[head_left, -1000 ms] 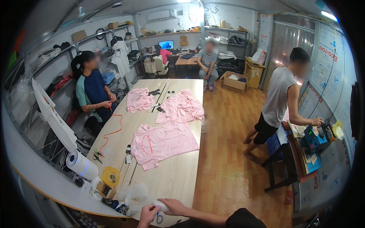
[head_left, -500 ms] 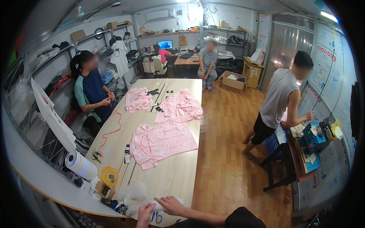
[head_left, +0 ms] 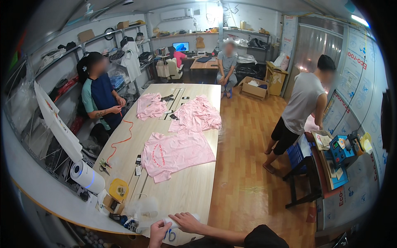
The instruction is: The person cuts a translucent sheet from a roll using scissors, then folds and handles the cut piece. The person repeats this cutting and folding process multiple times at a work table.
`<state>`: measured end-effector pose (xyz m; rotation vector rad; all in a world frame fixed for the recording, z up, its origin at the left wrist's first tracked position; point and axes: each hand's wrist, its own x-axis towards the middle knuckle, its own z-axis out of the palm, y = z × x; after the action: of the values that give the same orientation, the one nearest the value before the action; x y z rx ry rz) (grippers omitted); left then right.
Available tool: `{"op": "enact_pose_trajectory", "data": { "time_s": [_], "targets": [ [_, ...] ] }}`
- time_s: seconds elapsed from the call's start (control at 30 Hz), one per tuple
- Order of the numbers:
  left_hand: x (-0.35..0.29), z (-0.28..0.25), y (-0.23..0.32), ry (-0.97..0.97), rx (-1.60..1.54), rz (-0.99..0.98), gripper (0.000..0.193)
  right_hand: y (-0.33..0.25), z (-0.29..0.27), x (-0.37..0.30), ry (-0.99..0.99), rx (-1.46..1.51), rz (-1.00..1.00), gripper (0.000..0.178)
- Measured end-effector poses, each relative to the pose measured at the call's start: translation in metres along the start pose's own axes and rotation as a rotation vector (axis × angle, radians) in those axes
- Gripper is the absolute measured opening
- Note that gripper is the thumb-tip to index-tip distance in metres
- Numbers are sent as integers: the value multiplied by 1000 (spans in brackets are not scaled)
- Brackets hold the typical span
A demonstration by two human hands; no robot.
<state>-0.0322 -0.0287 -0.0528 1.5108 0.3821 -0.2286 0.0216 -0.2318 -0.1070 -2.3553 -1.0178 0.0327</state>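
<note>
At the near end of the table, my left hand (head_left: 159,230) is closed, pinching the edge of a white roll (head_left: 171,223) that looks like thin plastic or paper. My right hand (head_left: 187,222) lies over the same roll, its fingers bent round it. Partly beneath my left hand is a pair of blue-handled scissors (head_left: 171,235). Clear crumpled plastic (head_left: 142,208) sits just left of the roll. Beyond, a pink T-shirt (head_left: 180,155) with red lettering is spread on the table, dark tags (head_left: 138,165) beside it.
More pink shirts (head_left: 196,113) lie farther up the table (head_left: 202,190). Along its left side are a red cord (head_left: 120,142), snips (head_left: 104,166), a yellow container (head_left: 118,190) and a white cylindrical appliance (head_left: 87,177). A co-worker (head_left: 101,91) stands left; another (head_left: 302,103) bends by a blue heat-press-like machine (head_left: 344,149).
The co-worker at the right has lowered an arm from the machine's side and leans over farther. The co-worker at the left has shifted their hands on the cord. My hands have barely moved.
</note>
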Motion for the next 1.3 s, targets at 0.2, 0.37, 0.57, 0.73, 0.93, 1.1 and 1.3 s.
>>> {"op": "enact_pose_trajectory", "data": {
  "time_s": [0.2,0.37,0.57,0.73,0.93,1.1,1.3],
  "targets": [
    [-11,-10,-3,105,803,361,50,-8,-10,5,15,288,64,72],
    [-2,-11,-3,15,940,373,50,-3,-18,6,6,378,56,71],
    [4,-12,-20,105,764,202,43,-5,-23,6,-96,335,75,81],
    [-5,10,-2,174,675,253,37,5,-17,-1,-76,217,58,90],
    [-12,20,1,233,503,187,30,7,-13,-8,-54,182,38,85],
    [-18,19,0,263,539,143,33,5,-5,-5,-29,174,10,78],
    [-20,21,5,295,559,41,38,4,3,-3,-106,-2,11,78]
  ]
}}
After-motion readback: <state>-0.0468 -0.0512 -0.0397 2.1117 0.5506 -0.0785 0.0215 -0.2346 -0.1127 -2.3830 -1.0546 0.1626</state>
